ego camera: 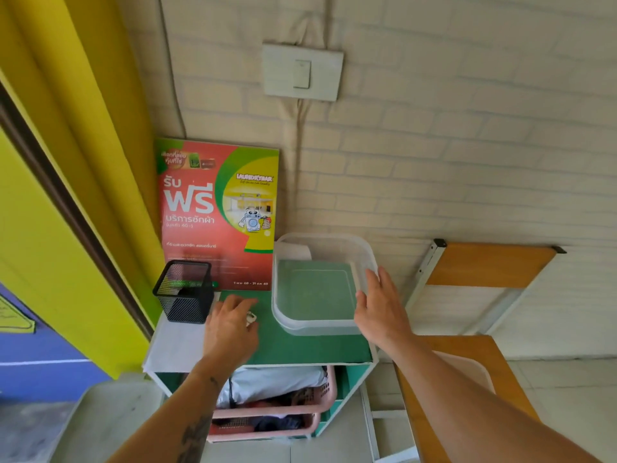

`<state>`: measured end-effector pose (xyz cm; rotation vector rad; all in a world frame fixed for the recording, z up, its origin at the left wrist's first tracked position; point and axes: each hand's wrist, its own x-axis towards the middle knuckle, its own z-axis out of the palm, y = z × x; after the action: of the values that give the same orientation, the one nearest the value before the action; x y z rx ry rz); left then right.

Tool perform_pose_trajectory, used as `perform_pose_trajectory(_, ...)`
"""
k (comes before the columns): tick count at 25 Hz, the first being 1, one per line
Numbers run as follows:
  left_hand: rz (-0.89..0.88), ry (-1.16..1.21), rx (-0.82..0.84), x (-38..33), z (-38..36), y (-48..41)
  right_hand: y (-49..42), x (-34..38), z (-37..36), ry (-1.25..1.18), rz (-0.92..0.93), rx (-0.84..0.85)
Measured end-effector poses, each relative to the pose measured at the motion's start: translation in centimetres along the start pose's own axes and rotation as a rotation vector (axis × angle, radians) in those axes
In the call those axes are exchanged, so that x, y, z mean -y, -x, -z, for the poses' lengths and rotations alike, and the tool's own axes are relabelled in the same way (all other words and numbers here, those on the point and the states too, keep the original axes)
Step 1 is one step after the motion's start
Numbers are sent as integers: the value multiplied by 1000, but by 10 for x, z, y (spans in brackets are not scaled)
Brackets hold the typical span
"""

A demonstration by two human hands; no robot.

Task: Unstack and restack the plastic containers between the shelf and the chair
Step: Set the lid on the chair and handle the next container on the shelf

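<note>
A clear plastic container [320,282] sits on the green top of the shelf [300,349], towards its right back corner. My right hand [380,305] rests flat against the container's right rim, fingers spread, not wrapped around it. My left hand [230,325] lies palm down on the shelf top to the left of the container, over a small white object [251,318]. On the wooden chair [484,372] at the right lies a pale lid or tray [474,369], partly hidden by my right forearm.
A black mesh pen holder [185,292] stands at the shelf's left. A red and green poster [217,212] leans on the brick wall behind. Pink baskets [277,409] with clothes fill the shelf below. A yellow curtain hangs at left.
</note>
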<state>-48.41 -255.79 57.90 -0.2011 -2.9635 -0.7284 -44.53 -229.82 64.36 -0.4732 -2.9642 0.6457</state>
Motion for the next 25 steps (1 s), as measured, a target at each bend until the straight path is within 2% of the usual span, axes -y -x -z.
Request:
perform_pose_trajectory(13,-12,159,-21,4,-5,-11,-12,7,-13,121,-77,-45)
perform_pose_trajectory(15,54,229,-41,-4,2,-11,-10,8,-13,150,-74,-26)
perform_pose_trajectory(18,281,497,-104,-31,25,-23,-9,9,-13,140,-74,13)
perform_pose_trajectory(19,290,572,-126,-41,32,-28,-9,9,-12,126,-72,16)
perform_pose_trajectory(22,184,670,-150,-72,45,-44,-10,8,-9,76,-72,7)
perform_pose_trajectory(25,44,615,-70,-100,41,-58,-12,3,-6,16,-60,-5)
